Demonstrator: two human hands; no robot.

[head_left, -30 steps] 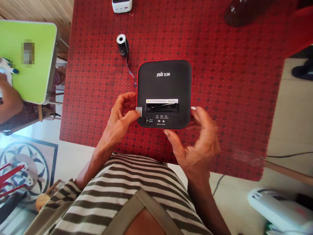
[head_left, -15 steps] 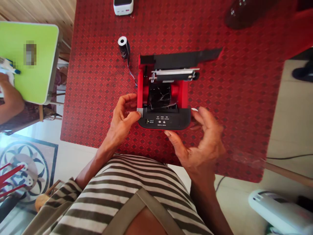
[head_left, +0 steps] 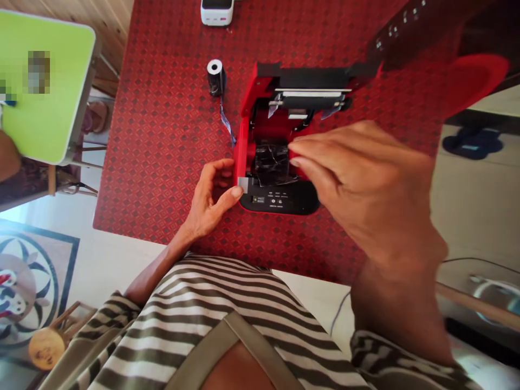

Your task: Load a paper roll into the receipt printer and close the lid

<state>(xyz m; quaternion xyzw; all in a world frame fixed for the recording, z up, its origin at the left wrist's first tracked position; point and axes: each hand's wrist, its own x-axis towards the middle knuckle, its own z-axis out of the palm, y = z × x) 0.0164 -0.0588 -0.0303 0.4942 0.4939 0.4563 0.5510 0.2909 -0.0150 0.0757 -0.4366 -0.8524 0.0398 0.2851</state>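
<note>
A red and black receipt printer (head_left: 280,201) stands on the red tablecloth (head_left: 162,135) with its lid (head_left: 312,78) swung up and back. Inside the red compartment lies a dark, crinkled roll (head_left: 270,162). My left hand (head_left: 211,203) grips the printer's left side, with the thumb on the grey latch button (head_left: 246,184) and the fingers curled round the edge. My right hand (head_left: 365,184) hovers above the printer, its fingers stretched out towards the compartment. The fingertips are just over the dark roll, and nothing is in the hand.
A small paper roll (head_left: 215,76) stands upright left of the printer, a thin strip trailing from it. A white device (head_left: 217,11) sits at the table's far edge. A green table (head_left: 44,81) with another person's arm (head_left: 8,157) is at far left. A dark object (head_left: 414,32) lies top right.
The printer's lid has gone from shut to fully open. My right hand left the printer's right side and rose over the open compartment. The left hand stayed at the latch.
</note>
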